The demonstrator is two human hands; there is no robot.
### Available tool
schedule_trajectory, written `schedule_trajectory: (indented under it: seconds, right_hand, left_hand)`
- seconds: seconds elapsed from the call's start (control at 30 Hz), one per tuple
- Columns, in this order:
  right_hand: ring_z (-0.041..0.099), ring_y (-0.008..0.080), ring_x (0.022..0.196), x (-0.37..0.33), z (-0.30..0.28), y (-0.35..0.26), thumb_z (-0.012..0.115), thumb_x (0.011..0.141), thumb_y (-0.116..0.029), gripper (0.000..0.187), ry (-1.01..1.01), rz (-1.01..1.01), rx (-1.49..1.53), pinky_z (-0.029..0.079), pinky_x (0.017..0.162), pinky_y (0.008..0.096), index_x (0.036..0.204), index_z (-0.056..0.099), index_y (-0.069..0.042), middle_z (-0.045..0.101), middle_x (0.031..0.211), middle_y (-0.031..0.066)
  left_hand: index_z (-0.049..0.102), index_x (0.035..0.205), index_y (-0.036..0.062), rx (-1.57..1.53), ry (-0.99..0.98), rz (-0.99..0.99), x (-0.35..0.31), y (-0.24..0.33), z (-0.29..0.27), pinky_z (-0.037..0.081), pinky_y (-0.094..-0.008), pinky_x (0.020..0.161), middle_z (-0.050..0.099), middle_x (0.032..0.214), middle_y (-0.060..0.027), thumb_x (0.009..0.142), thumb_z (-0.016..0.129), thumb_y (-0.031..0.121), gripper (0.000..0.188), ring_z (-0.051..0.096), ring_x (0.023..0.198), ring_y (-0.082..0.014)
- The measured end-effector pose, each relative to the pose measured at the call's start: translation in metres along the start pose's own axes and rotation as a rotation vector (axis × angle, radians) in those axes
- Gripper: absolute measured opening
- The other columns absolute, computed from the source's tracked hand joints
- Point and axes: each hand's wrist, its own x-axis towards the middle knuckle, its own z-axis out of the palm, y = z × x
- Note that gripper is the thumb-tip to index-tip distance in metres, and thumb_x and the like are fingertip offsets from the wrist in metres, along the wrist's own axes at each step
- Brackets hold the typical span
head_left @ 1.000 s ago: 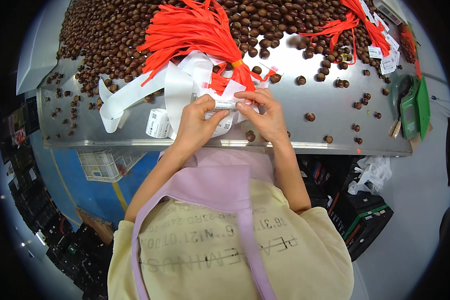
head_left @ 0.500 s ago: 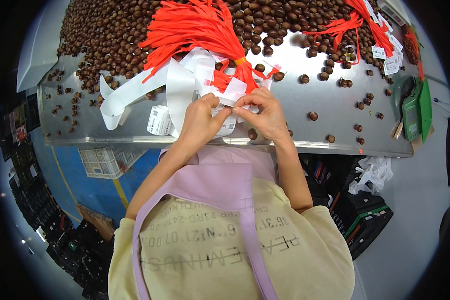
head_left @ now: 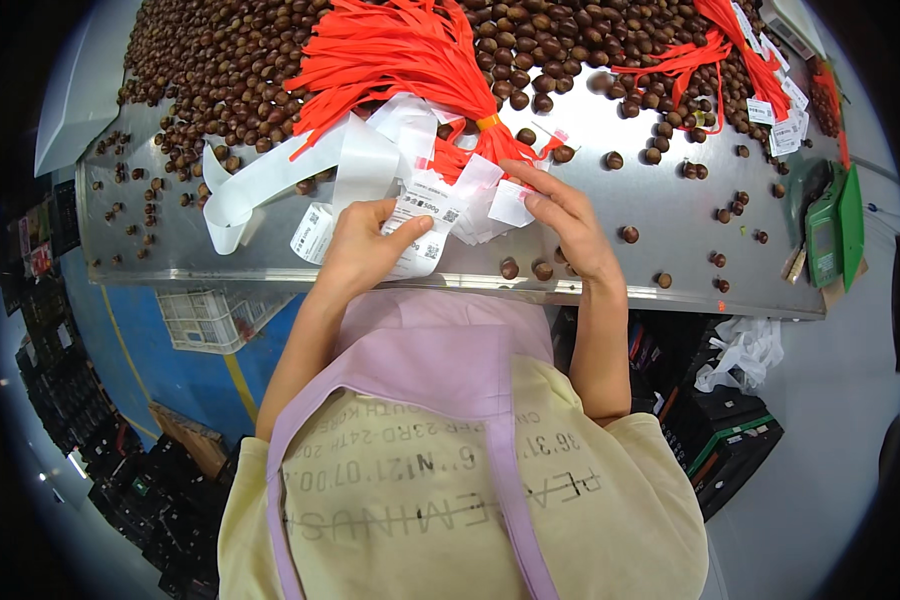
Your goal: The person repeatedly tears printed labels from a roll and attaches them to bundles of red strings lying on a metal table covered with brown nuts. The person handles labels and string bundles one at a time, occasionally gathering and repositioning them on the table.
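My left hand (head_left: 363,247) pinches a strip of white printed labels (head_left: 425,215), its thumb lying on top of the print. The strip's long white backing (head_left: 362,165) curls away to the left across the metal table. My right hand (head_left: 568,218) has its fingers stretched out and apart, with the thumb tip at a small white tag (head_left: 511,203). Just beyond both hands lies a bundle of red mesh net bags (head_left: 390,55), gathered by an orange band (head_left: 487,122). Several white tags sit at the bundle's near end, partly covered by one another.
Chestnuts (head_left: 220,90) are heaped over the far side of the metal table (head_left: 670,230), with loose ones scattered nearer. More tagged red net bags (head_left: 745,50) lie at the far right. A green scale-like device (head_left: 825,235) stands at the right edge. A white crate (head_left: 200,320) sits below the left side.
My hands have parted from their shared pinch at the tags. The left has drawn the label strip left and nearer; the right has moved slightly right and its fingers have spread.
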Motion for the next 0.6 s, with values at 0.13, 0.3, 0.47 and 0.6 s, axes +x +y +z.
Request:
schedule_trajectory:
  seconds: [0.13,0.3,0.47,0.6]
  right_hand:
    - [0.052,0.0137,0.102,0.001,0.002,0.008,0.053,0.087,-0.012,0.038,0.029,0.017,-0.042,0.041,0.086,0.0271,0.124,0.050,-0.003,0.058,0.111,0.0099]
    - [0.059,0.0119,0.087,-0.003,0.018,0.008,0.059,0.082,-0.002,0.044,0.174,0.018,0.066,0.046,0.075,0.0243,0.125,0.048,-0.004,0.064,0.097,0.0116]
    - [0.062,0.0118,0.074,-0.017,0.030,0.019,0.066,0.077,-0.003,0.041,0.464,0.149,0.025,0.048,0.066,0.0225,0.115,0.050,0.002,0.067,0.086,0.0119]
    - [0.062,0.0110,0.068,-0.031,0.030,0.024,0.067,0.078,-0.005,0.031,0.416,0.320,0.097,0.048,0.058,0.0214,0.105,0.055,0.005,0.067,0.081,0.0118]
  left_hand:
    - [0.064,0.096,-0.0061,-0.159,-0.125,-0.035,-0.009,0.015,-0.002,0.048,-0.0232,0.062,0.067,0.081,-0.0068,0.082,0.066,0.016,0.026,0.059,0.069,-0.0079]
    - [0.065,0.096,-0.0051,-0.127,-0.273,-0.040,-0.018,0.026,0.014,0.048,-0.0225,0.062,0.067,0.081,-0.0062,0.081,0.068,0.016,0.026,0.059,0.068,-0.0067]
    - [0.065,0.097,-0.0031,-0.049,-0.318,-0.066,-0.018,0.018,0.021,0.047,-0.0221,0.062,0.067,0.081,-0.0052,0.081,0.068,0.018,0.027,0.058,0.069,-0.0056]
    - [0.066,0.098,-0.0023,-0.002,-0.337,-0.070,-0.020,0.019,0.023,0.046,-0.0222,0.063,0.067,0.081,-0.0048,0.081,0.068,0.019,0.027,0.057,0.069,-0.0054]
